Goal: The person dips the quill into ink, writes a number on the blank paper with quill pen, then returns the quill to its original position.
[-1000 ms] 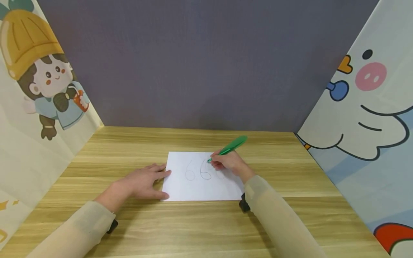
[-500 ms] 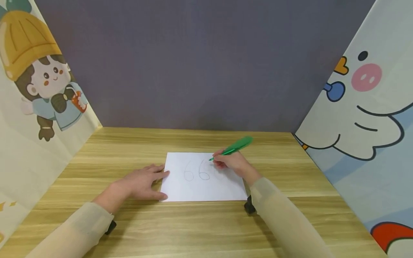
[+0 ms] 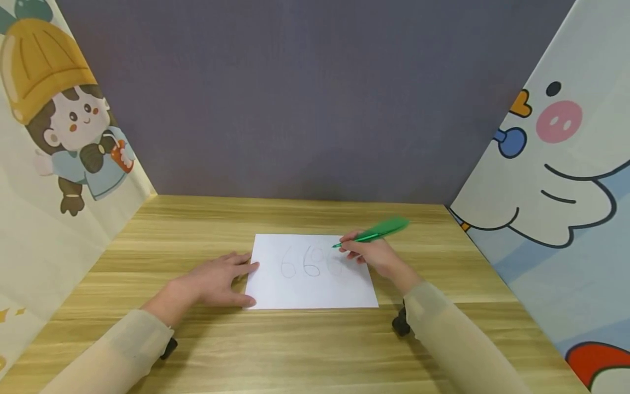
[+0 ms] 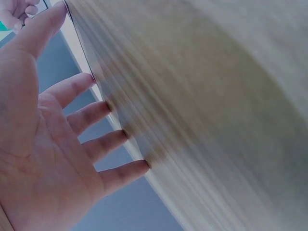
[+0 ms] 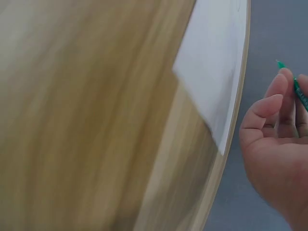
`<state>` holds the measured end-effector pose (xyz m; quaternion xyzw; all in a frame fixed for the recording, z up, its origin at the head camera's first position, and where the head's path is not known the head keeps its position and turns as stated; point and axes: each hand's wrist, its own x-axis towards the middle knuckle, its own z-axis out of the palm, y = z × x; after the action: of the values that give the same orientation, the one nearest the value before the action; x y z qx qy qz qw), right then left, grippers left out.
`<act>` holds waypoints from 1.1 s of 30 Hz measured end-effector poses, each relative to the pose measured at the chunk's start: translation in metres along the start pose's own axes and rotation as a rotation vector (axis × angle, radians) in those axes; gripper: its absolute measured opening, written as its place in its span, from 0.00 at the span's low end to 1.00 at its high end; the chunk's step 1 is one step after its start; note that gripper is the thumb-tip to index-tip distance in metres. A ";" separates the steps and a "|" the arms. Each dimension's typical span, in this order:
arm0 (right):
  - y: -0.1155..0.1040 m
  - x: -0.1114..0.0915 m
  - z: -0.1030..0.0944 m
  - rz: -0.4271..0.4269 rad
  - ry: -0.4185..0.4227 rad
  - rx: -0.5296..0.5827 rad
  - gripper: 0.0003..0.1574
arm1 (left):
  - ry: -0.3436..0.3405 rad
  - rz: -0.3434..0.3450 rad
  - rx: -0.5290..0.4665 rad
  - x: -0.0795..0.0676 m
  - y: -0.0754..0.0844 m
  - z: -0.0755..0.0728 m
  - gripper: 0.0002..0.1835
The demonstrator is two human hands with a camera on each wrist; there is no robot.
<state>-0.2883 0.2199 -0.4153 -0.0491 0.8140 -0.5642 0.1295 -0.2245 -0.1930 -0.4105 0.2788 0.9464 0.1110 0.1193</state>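
Observation:
A white sheet of paper [image 3: 310,295] lies on the table and bears a row of 6 figures. The middle 6 [image 3: 311,268] is dark; those to its left and right are fainter. My left hand [image 3: 219,279] rests at the sheet's left edge with spread fingers, thumb and index tip on the paper. In the left wrist view its fingertips touch the table. My right hand [image 3: 376,254] pinches a green feather-shaped pen [image 3: 379,230] above the sheet's upper right. The pen's point is near the top of the right-hand 6; whether it touches the paper I cannot tell.
The wood-grain table [image 3: 275,350] extends around the sheet on all sides. A dark grey panel [image 3: 305,98] stands behind it. Cartoon-printed walls flank both sides, a child in a yellow hat [image 3: 54,65] on the left and a white animal [image 3: 566,180] on the right.
My right hand has moved the pen rightward, from the top of the middle 6 toward the right-hand 6, uncovering more of that figure. The left hand has stayed in place.

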 end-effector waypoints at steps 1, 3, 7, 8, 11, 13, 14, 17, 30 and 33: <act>0.002 -0.001 -0.003 0.000 -0.003 0.006 0.20 | 0.000 0.000 -0.002 0.000 0.000 0.000 0.53; 0.005 -0.003 -0.008 0.004 -0.002 0.026 0.20 | 0.002 0.005 0.004 -0.001 0.000 0.000 0.53; 0.011 -0.008 -0.022 -0.003 -0.009 0.046 0.21 | 0.001 0.001 -0.002 -0.001 0.000 0.000 0.53; 0.011 -0.009 -0.026 -0.006 -0.010 0.044 0.22 | 0.001 0.002 0.000 0.000 0.000 0.000 0.53; 0.013 -0.013 -0.038 -0.024 -0.019 0.024 0.24 | -0.003 0.002 -0.007 0.000 0.001 0.000 0.52; 0.013 -0.016 -0.046 -0.037 -0.014 -0.005 0.25 | -0.006 0.004 -0.010 -0.001 0.002 0.000 0.52; 0.014 -0.017 -0.049 -0.046 -0.010 -0.017 0.26 | -0.006 0.002 -0.010 -0.001 0.002 0.000 0.52; 0.017 -0.022 -0.059 -0.067 0.003 -0.057 0.25 | -0.004 0.000 -0.011 -0.002 0.003 -0.001 0.52; 0.029 -0.033 -0.089 -0.085 0.049 -0.136 0.27 | -0.003 -0.020 -0.012 -0.002 0.002 -0.001 0.52; 0.030 -0.033 -0.095 -0.077 0.066 -0.191 0.27 | 0.000 -0.022 -0.016 -0.002 0.002 -0.001 0.52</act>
<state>-0.2793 0.3239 -0.4072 -0.0736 0.8655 -0.4897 0.0756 -0.2223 -0.1929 -0.4089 0.2674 0.9485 0.1171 0.1227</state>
